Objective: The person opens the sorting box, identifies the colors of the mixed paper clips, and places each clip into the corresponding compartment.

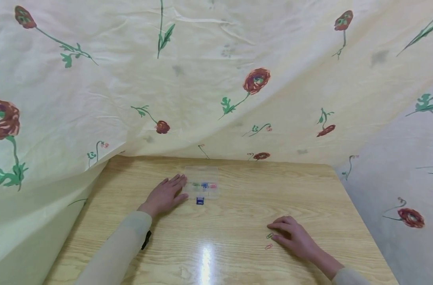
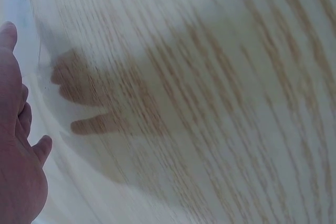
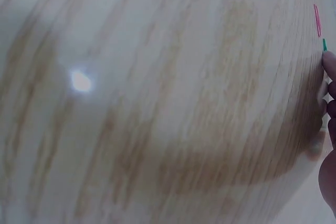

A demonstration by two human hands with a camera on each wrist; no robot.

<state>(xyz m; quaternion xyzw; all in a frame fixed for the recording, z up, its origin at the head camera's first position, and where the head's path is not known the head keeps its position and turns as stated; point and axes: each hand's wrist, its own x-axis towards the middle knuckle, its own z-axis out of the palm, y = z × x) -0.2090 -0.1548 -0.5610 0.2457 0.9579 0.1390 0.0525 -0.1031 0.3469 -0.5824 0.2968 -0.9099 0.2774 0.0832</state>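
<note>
Fingers extended, my left hand [image 1: 166, 194] touches the left side of a clear plastic box [image 1: 202, 171] with compartments. Inside the box lie green [image 1: 196, 185], blue [image 1: 204, 185] and pink [image 1: 213, 186] paper clips. A blue latch [image 1: 200, 201] is at its front. Over the table's right part, my right hand [image 1: 295, 237] has its thumb beside a loose green paper clip [image 1: 269, 236], index finger apart from the thumb. Just nearer lies a loose pink paper clip [image 1: 268, 246]. The right wrist view shows the green clip [image 3: 324, 44] at a fingertip, partly hidden.
The wood-grain table [image 1: 237, 206] carries everything. A flowered cloth [image 1: 202, 99] hangs behind it and along both sides. A bright light reflection shows on the tabletop near the front. A black band [image 1: 146, 240] is at the left sleeve.
</note>
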